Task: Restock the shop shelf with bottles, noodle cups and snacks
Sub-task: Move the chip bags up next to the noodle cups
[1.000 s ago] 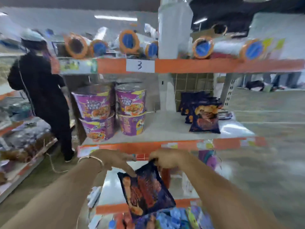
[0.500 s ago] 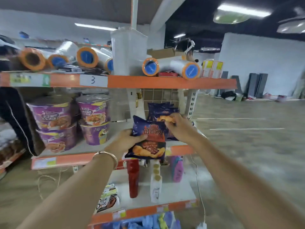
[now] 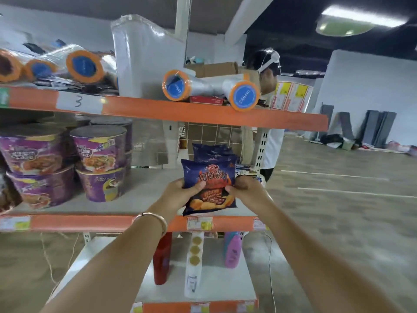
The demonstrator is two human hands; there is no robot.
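Both hands grip one blue chip bag (image 3: 208, 185) at centre frame, left hand (image 3: 180, 194) and right hand (image 3: 244, 188) pinching its sides, upright over the middle shelf (image 3: 90, 222), before matching bags (image 3: 213, 152).

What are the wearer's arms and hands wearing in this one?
Neither the left hand nor the right hand is gloved, and no sleeve shows up to the frame's edge. A thin, pale gold-coloured bangle circles the left wrist; the right wrist is bare. No watch or cable shows.
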